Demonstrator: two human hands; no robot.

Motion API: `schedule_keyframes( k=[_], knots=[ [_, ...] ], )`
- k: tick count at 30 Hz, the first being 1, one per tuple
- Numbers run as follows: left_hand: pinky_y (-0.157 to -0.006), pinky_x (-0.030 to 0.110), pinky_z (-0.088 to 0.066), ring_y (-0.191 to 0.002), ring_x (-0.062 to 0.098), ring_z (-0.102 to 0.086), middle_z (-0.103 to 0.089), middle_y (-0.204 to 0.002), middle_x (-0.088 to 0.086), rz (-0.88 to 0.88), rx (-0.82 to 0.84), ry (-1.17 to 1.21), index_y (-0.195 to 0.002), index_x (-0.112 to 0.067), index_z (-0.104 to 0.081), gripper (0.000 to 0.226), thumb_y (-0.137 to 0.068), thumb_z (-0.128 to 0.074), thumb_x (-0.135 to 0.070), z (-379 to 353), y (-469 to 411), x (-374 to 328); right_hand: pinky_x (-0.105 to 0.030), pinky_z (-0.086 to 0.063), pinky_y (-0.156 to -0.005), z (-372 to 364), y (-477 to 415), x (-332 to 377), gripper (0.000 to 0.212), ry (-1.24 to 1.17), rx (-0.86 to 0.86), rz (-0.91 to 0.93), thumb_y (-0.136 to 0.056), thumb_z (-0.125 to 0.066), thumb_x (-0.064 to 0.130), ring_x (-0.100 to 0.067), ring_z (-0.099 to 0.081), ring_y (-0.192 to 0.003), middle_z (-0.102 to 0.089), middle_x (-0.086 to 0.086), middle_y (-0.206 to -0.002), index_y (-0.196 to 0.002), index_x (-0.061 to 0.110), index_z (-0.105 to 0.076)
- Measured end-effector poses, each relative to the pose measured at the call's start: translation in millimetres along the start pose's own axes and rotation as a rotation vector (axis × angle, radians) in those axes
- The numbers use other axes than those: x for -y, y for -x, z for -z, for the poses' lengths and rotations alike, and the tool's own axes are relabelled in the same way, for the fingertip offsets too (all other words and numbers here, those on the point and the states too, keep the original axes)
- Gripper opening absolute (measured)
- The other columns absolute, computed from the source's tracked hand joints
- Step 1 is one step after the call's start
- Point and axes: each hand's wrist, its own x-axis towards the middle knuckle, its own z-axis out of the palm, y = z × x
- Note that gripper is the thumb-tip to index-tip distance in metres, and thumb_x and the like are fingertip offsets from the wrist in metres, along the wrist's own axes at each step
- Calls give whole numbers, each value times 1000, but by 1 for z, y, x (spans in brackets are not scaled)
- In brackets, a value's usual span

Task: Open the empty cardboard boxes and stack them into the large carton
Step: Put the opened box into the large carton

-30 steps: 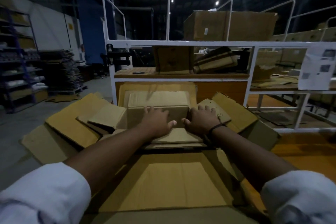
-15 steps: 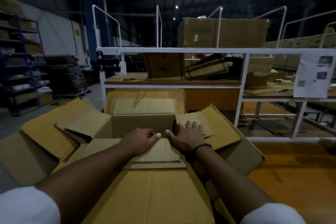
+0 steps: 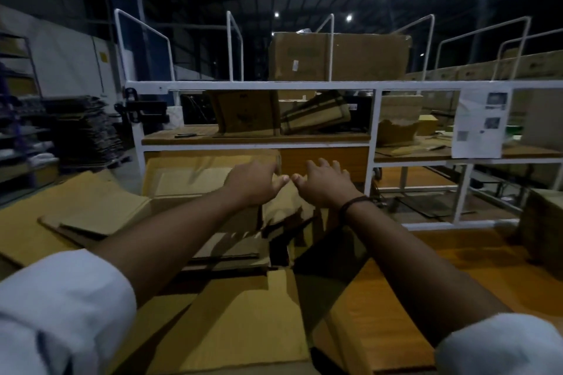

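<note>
The large carton [image 3: 76, 207] stands open in front of me, its flaps spread out to the left and toward me. Inside it lies a smaller brown box [image 3: 189, 183] with a pale top. My left hand [image 3: 253, 183] reaches over that box's right end, knuckles up, fingers bent down out of sight, thumb pointing right. My right hand [image 3: 326, 186] hovers beside it with fingers spread and holds nothing. A bent cardboard flap [image 3: 283, 207] rises between and below the two hands.
A white metal rack [image 3: 253, 86] stands just behind the carton, with boxes [image 3: 246, 113] on its shelf and a big box [image 3: 338, 55] on top. Flat cardboard is stacked [image 3: 85, 131] at far left. An orange wooden surface [image 3: 457, 268] lies to the right.
Both hands have lifted off the flaps they pressed on and moved forward and up. The right hand's fingers have spread. My view has tilted up.
</note>
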Motion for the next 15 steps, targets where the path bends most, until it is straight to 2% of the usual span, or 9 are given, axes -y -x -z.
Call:
schedule_keyframes(
  k=[4, 7, 10, 12, 15],
  knots=[
    [-62, 35, -50, -85, 17, -63, -66, -95, -2, -67, -41, 17, -111, -26, -64, 46, -101, -42, -65, -1, -30, -50, -62, -31, -117, 32, 12, -43, 62, 1, -108, -25, -105, -40, 52, -41, -28, -149, -27, -15, -165, -158, 24, -29],
    [-59, 31, -38, -86, 16, -60, -65, -98, -2, -125, -75, 78, -112, -26, -63, 39, -101, -47, -59, -5, -50, -100, -60, -41, -111, 48, 24, -87, 60, -3, -175, -70, -104, -40, 52, -40, -40, -140, -37, -17, -158, -157, 25, -32],
    [-67, 34, -47, -85, 15, -61, -66, -98, -2, -194, -80, 119, -115, -25, -64, 33, -102, -51, -52, -8, -63, -161, -57, -41, -111, 59, 44, -137, 59, -22, -204, -150, -104, -43, 51, -39, -41, -141, -38, -16, -158, -155, 23, -37],
    [-72, 36, -53, -88, 16, -62, -67, -102, -2, -240, -53, 106, -119, -24, -64, 35, -102, -51, -53, -15, -71, -198, -53, -42, -112, 62, 57, -171, 58, -11, -214, -226, -105, -43, 49, -37, -43, -140, -38, -18, -157, -155, 21, -38],
    [-76, 40, -54, -89, 21, -60, -63, -100, 1, -287, 85, -54, -122, -24, -63, 40, -101, -49, -56, -35, -85, -247, -49, -44, -111, 63, 77, -228, 56, -42, -217, -320, -105, -46, 45, -34, -47, -137, -41, -18, -156, -153, 16, -40]
  ],
)
